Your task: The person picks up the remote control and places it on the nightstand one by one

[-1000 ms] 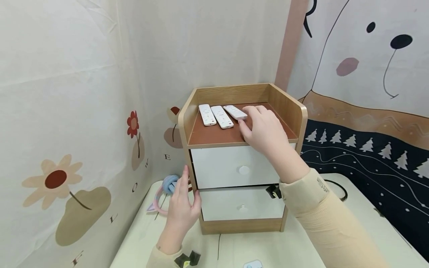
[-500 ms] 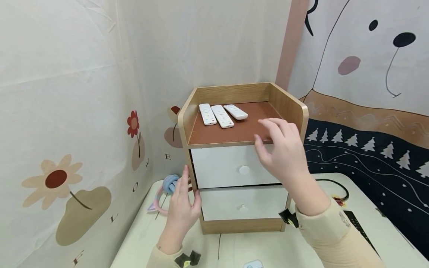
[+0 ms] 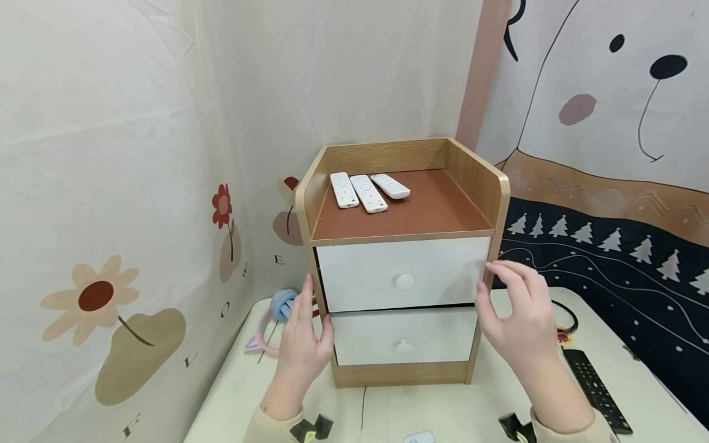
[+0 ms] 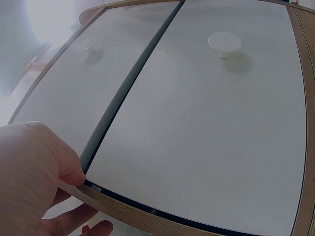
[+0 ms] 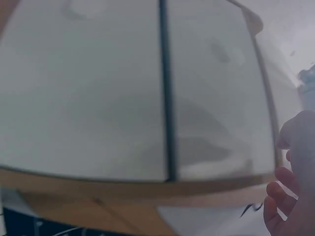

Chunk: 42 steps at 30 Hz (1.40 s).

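Note:
A small wooden cabinet point(image 3: 400, 374) with two white drawers stands on the pale tabletop. Three white remote controls point(image 3: 368, 193) lie on its brown top shelf, the rightmost one at more of an angle. My left hand point(image 3: 301, 344) rests against the cabinet's left side with its fingers extended upward. In the left wrist view, its thumb touches the wooden front edge by the gap between the upper drawer point(image 3: 360, 264) and lower drawer point(image 3: 365, 335). Beside the right edge is my right hand point(image 3: 520, 314), fingers loosely bent and holding nothing; contact with the cabinet is unclear.
A black remote control point(image 3: 597, 391) lies on the right, near a dark cable point(image 3: 570, 317). Behind my left hand sit a blue knotted item point(image 3: 281, 304) and a pink ring point(image 3: 260, 335). A pale blue-and-white object point(image 3: 419, 437) is cut off at the front. Printed cloth hangs around.
My right hand has left the angled white remote control on the shelf and come down to the cabinet's right side. My left hand has stayed in place.

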### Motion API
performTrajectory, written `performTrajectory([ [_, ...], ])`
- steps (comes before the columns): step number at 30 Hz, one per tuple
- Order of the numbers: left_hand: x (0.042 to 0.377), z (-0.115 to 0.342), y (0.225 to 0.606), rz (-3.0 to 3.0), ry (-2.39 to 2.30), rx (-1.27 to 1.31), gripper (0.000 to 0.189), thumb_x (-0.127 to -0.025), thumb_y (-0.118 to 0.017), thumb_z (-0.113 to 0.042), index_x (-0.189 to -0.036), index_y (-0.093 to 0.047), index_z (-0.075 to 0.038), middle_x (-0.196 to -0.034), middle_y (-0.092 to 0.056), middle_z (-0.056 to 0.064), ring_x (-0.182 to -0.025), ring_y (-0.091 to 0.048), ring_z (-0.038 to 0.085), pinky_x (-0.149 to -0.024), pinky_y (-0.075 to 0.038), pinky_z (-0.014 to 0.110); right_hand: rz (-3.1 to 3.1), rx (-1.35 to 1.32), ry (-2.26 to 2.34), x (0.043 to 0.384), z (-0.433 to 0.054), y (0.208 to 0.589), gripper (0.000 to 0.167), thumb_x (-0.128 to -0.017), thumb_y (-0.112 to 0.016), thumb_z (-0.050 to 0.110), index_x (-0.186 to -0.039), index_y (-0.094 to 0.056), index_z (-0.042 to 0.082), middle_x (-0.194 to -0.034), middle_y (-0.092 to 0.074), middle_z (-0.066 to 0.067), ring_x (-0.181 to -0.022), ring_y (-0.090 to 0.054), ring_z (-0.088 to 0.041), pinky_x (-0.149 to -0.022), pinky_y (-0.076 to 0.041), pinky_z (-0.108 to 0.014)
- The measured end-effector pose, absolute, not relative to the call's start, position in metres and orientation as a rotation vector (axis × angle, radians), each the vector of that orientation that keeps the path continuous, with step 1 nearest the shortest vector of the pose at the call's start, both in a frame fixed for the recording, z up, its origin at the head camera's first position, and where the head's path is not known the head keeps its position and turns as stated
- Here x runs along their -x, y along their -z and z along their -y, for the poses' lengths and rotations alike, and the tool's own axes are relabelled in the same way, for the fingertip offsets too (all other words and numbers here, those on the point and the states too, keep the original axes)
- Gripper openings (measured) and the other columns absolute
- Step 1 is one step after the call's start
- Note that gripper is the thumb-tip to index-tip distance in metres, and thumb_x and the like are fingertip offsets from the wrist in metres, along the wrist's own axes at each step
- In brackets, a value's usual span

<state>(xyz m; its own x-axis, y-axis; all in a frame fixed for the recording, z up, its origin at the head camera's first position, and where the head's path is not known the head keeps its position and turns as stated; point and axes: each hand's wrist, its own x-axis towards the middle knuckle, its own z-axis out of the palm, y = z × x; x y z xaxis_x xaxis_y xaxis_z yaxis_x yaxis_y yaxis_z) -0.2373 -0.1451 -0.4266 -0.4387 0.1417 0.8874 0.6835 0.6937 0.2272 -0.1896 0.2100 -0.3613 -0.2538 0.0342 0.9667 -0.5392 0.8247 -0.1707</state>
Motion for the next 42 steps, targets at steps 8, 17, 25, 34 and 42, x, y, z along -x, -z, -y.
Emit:
performTrajectory([
  [8, 0.237, 0.142, 0.425, 1.960, 0.726, 0.649, 0.097, -0.086, -0.073, 0.009, -0.171, -0.028, 0.002, -0.139, -0.066, 0.028, -0.114, -0.072, 0.040, -0.083, -0.068, 0.052, 1.927, -0.163, -0.517, 0.176, -0.256, 0.427, 0.044, -0.091, -0.071, 0.016, -0.131, -0.072, -0.002, -0.127, -0.071, -0.025, -0.103, -0.065, -0.039, -0.092, -0.044, -0.021],
  [17, 0.241, 0.143, 0.426, 1.947, 0.723, 0.652, 0.096, -0.085, -0.072, 0.008, -0.171, -0.029, 0.003, -0.137, -0.066, 0.027, -0.111, -0.072, 0.038, -0.080, -0.067, 0.050, 2.168, 0.198, -0.629, 0.160, -0.297, 0.477, 0.045, -0.092, -0.075, 0.008, -0.135, -0.069, -0.003, -0.125, -0.066, -0.028, -0.109, -0.060, -0.048, -0.088, -0.047, -0.059],
  [25, 0.240, 0.144, 0.427, 1.940, 0.720, 0.654, 0.096, -0.085, -0.072, 0.008, -0.171, -0.028, 0.004, -0.137, -0.066, 0.028, -0.107, -0.074, 0.038, -0.078, -0.068, 0.049, 2.298, 0.356, -0.686, 0.156, -0.325, 0.504, 0.045, -0.097, -0.071, 0.012, -0.139, -0.065, -0.004, -0.135, -0.059, -0.039, -0.122, -0.054, -0.061, -0.101, -0.043, -0.070],
  [34, 0.240, 0.145, 0.426, 1.954, 0.716, 0.642, 0.096, -0.086, -0.072, 0.008, -0.171, -0.028, 0.003, -0.135, -0.065, 0.030, -0.107, -0.073, 0.039, -0.078, -0.068, 0.050, 2.503, 0.544, -0.710, 0.157, -0.346, 0.518, 0.055, -0.101, -0.066, 0.020, -0.145, -0.055, -0.010, -0.143, -0.050, -0.047, -0.128, -0.046, -0.068, -0.107, -0.040, -0.075],
  [42, 0.239, 0.147, 0.428, 1.968, 0.717, 0.631, 0.097, -0.086, -0.072, 0.009, -0.171, -0.027, 0.003, -0.137, -0.065, 0.029, -0.109, -0.073, 0.040, -0.081, -0.068, 0.051, 2.584, 0.673, -0.757, 0.155, -0.362, 0.532, 0.059, -0.102, -0.063, 0.023, -0.149, -0.051, -0.011, -0.144, -0.045, -0.051, -0.130, -0.044, -0.067, -0.108, -0.038, -0.070],
])
